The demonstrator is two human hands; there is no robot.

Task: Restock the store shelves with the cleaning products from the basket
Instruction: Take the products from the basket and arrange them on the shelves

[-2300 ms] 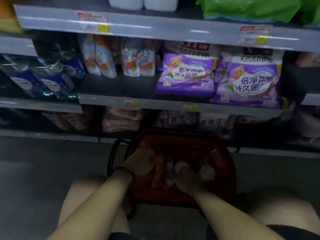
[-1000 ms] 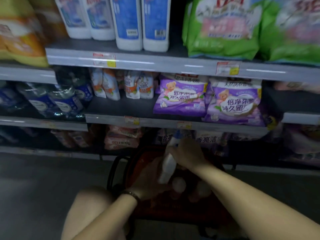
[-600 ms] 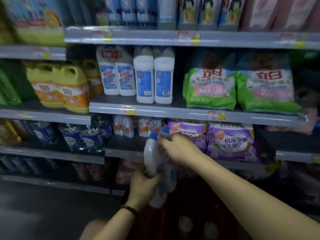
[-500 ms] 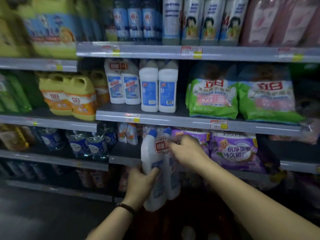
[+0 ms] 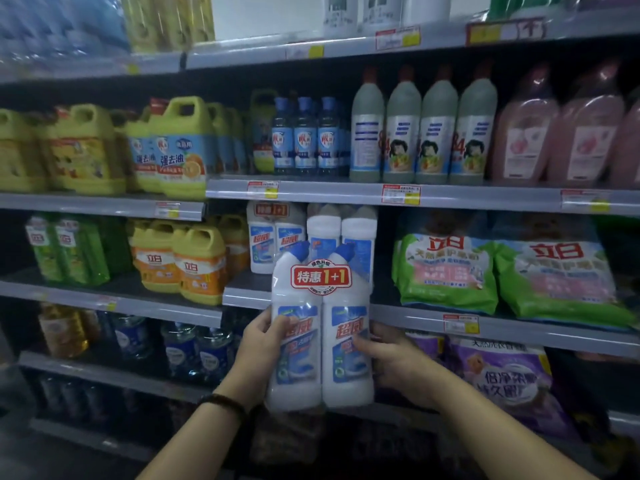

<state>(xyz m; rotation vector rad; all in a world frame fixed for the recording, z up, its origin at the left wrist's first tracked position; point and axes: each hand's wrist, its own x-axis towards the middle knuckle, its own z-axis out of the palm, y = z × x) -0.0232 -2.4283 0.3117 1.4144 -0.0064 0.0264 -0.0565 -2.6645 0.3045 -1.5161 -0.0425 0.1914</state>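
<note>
I hold a shrink-wrapped twin pack of white cleaner bottles (image 5: 320,327) with blue caps and a red "1+1" sticker, upright in front of the shelves. My left hand (image 5: 261,344) grips its left side and my right hand (image 5: 388,358) grips its right side. Right behind it, on the middle shelf (image 5: 242,294), stand a matching twin pack (image 5: 273,237) and two white bottles (image 5: 341,233). The basket is out of view.
Orange-labelled yellow jugs (image 5: 180,261) stand left of the white bottles and green detergent bags (image 5: 446,271) lie to the right. The shelf above (image 5: 311,190) carries blue bottles and grey-green bottles. Purple bags (image 5: 502,375) fill the shelf below.
Both hands lifted the twin pack out of the red basket and raised it to the middle shelf's height. My right hand slid from the pack's top to its right side. My view tilted upward.
</note>
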